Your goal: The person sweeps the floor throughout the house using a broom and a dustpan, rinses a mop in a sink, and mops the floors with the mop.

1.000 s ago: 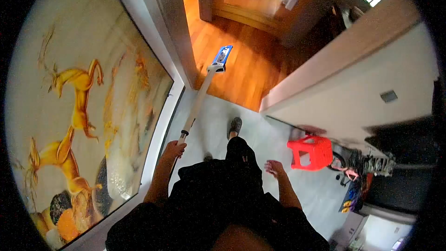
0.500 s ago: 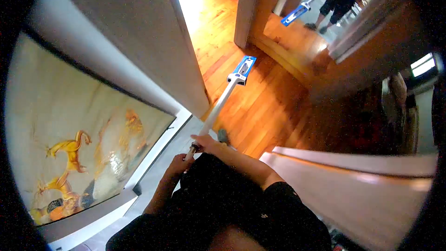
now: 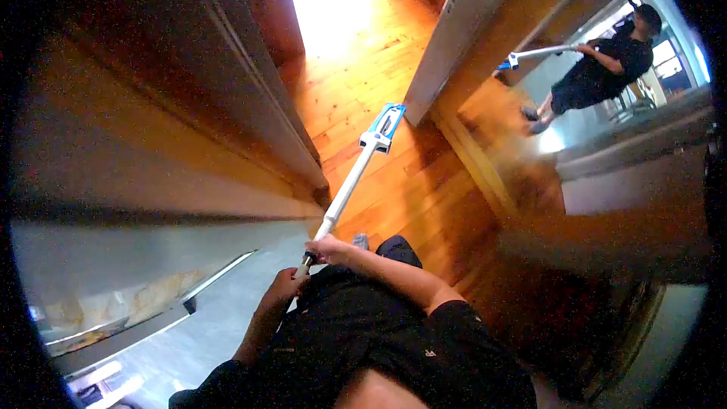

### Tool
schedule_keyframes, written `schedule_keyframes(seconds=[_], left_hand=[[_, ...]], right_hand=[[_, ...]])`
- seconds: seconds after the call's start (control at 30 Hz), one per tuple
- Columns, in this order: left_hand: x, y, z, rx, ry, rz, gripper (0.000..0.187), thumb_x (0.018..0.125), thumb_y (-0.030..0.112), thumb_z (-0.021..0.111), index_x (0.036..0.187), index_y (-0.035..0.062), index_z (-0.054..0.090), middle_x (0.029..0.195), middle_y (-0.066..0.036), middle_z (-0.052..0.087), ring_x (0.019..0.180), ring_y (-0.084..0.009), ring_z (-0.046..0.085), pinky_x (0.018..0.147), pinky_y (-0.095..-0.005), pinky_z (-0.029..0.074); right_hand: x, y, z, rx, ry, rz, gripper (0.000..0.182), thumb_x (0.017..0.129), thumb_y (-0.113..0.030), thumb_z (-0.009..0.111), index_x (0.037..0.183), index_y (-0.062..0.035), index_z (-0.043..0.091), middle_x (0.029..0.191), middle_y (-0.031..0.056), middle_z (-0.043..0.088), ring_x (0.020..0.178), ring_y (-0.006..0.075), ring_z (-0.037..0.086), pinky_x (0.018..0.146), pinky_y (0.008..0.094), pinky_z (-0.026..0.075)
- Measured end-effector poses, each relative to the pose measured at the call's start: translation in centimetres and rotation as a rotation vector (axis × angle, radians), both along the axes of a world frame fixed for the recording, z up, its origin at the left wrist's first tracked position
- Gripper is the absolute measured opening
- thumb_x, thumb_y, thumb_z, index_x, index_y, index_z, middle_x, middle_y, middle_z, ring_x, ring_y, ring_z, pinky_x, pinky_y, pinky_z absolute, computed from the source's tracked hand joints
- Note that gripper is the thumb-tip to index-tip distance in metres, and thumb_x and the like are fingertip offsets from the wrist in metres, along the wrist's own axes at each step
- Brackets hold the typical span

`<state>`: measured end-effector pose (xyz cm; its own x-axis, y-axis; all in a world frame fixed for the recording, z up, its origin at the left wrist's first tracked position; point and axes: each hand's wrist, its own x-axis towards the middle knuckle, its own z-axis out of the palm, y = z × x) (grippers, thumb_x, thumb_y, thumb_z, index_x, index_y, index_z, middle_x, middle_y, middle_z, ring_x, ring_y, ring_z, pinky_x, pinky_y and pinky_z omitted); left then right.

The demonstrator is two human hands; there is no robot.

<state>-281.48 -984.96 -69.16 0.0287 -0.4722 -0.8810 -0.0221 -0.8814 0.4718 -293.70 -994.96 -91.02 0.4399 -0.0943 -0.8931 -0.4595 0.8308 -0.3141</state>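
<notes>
A flat mop [image 3: 353, 182] with a white pole and a blue-edged head [image 3: 386, 127] reaches forward over the wooden floor. The head lies near the foot of the door frame. My right hand [image 3: 327, 248] wraps around the pole just above a dark collar. Lower down, my left hand [image 3: 288, 283] is closed on the pole's grip end, close to my body. Part of the left fingers is hidden.
Wooden floor [image 3: 424, 189] runs through a doorway between a door frame [image 3: 462, 38] on the right and a brown panel [image 3: 197, 106] on the left. A mirror [image 3: 530, 98] reflects a person with the mop. Beyond the doorway stands a brown cabinet [image 3: 276, 19]. A framed picture [image 3: 113, 307] is low left.
My view has moved forward to the doorway. The picture has slid down and left, and the cabinet beyond has come into view. Both hands keep hold of the mop.
</notes>
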Motion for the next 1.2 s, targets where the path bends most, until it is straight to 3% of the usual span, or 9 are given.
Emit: schedule_keyframes(seconds=[0.27, 0.5, 0.53, 0.57, 0.73, 0.8, 0.9, 0.97, 1.2], left_hand=[[7.6, -12.6, -12.9, -0.078, 0.111, 0.125, 0.021, 0.084, 0.022, 0.065, 0.084, 0.0017, 0.06, 0.064, 0.0, 0.054, 0.052, -0.0099, 0.049, 0.047, -0.0259, 0.038], [14.3, -30.7, -18.1, -0.084, 0.136, 0.248, 0.02, 0.085, 0.022, 0.066, 0.084, 0.002, 0.06, 0.066, 0.0, 0.055, 0.054, -0.009, 0.051, 0.047, -0.0265, 0.04], [14.6, -33.6, -18.8, -0.117, 0.107, 0.258, 0.02, 0.085, 0.021, 0.066, 0.085, 0.0017, 0.061, 0.066, 0.0, 0.056, 0.054, -0.0089, 0.051, 0.047, -0.0265, 0.04], [14.9, -35.6, -19.2, -0.15, 0.085, 0.26, 0.02, 0.085, 0.02, 0.066, 0.086, 0.0015, 0.061, 0.067, 0.001, 0.056, 0.055, -0.0088, 0.052, 0.047, -0.0265, 0.041], [18.4, -44.6, -22.0, -0.141, 0.066, 0.292, 0.02, 0.085, 0.019, 0.066, 0.094, 0.0012, 0.062, 0.073, 0.0, 0.06, 0.058, -0.0087, 0.054, 0.053, -0.027, 0.045], [17.2, -45.8, -26.0, -0.114, 0.117, 0.363, 0.02, 0.085, 0.019, 0.066, 0.094, 0.0011, 0.062, 0.073, 0.0, 0.061, 0.058, -0.0089, 0.055, 0.053, -0.027, 0.045], [17.1, -52.2, -29.5, -0.083, 0.089, 0.316, 0.02, 0.086, 0.02, 0.064, 0.092, 0.0015, 0.062, 0.071, 0.001, 0.06, 0.058, -0.0089, 0.054, 0.053, -0.0271, 0.045], [20.1, -56.9, -32.8, -0.111, 0.071, 0.311, 0.02, 0.087, 0.021, 0.064, 0.091, 0.0018, 0.061, 0.071, 0.001, 0.059, 0.058, -0.0086, 0.054, 0.052, -0.0272, 0.044], [28.4, -70.2, -36.2, -0.111, 0.105, 0.389, 0.018, 0.088, 0.02, 0.064, 0.087, 0.0031, 0.059, 0.068, 0.001, 0.057, 0.055, -0.0086, 0.052, 0.05, -0.0259, 0.042]], right_hand=[[8.0, -16.6, -2.5, 0.031, -0.038, 0.021, 0.016, 0.082, -0.01, 0.064, 0.083, -0.0009, 0.051, 0.068, 0.0074, 0.055, 0.048, 0.0157, 0.052, 0.035, 0.0271, 0.041], [14.9, -33.6, -13.0, 0.028, 0.038, 0.147, 0.015, 0.083, -0.01, 0.063, 0.085, -0.0007, 0.051, 0.07, 0.0094, 0.06, 0.055, 0.0197, 0.061, 0.037, 0.0282, 0.043], [15.2, -36.9, -12.7, 0.009, -0.02, 0.163, 0.014, 0.084, -0.011, 0.061, 0.087, 0.0001, 0.052, 0.071, 0.0096, 0.061, 0.06, 0.0221, 0.065, 0.039, 0.0287, 0.045], [17.8, -41.6, -3.1, 0.023, 0.014, 0.042, 0.013, 0.085, -0.011, 0.061, 0.087, -0.0001, 0.054, 0.069, 0.0093, 0.061, 0.061, 0.0219, 0.065, 0.041, 0.0286, 0.045], [20.9, -48.6, -14.7, -0.057, 0.074, 0.238, 0.016, 0.084, -0.013, 0.061, 0.088, 0.0012, 0.057, 0.072, 0.0083, 0.064, 0.059, 0.0203, 0.063, 0.044, 0.0338, 0.048], [19.9, -51.1, -18.2, -0.339, 0.001, 0.629, 0.019, 0.083, -0.014, 0.061, 0.09, 0.0026, 0.058, 0.073, 0.0092, 0.064, 0.058, 0.0213, 0.063, 0.045, 0.034, 0.047], [20.0, -55.4, -26.2, -0.176, 0.281, 0.414, 0.027, 0.081, -0.019, 0.063, 0.093, 0.0053, 0.059, 0.076, 0.0095, 0.064, 0.058, 0.0213, 0.06, 0.049, 0.0362, 0.048], [23.0, -61.8, -25.7, -0.234, 0.069, 0.412, 0.029, 0.08, -0.021, 0.064, 0.09, 0.0052, 0.06, 0.075, 0.0092, 0.063, 0.058, 0.0211, 0.059, 0.049, 0.0355, 0.048], [34.1, -76.6, -23.9, -0.293, 0.236, 0.598, 0.03, 0.078, -0.024, 0.067, 0.087, 0.0042, 0.06, 0.073, 0.0105, 0.063, 0.059, 0.0218, 0.06, 0.048, 0.0348, 0.048]])
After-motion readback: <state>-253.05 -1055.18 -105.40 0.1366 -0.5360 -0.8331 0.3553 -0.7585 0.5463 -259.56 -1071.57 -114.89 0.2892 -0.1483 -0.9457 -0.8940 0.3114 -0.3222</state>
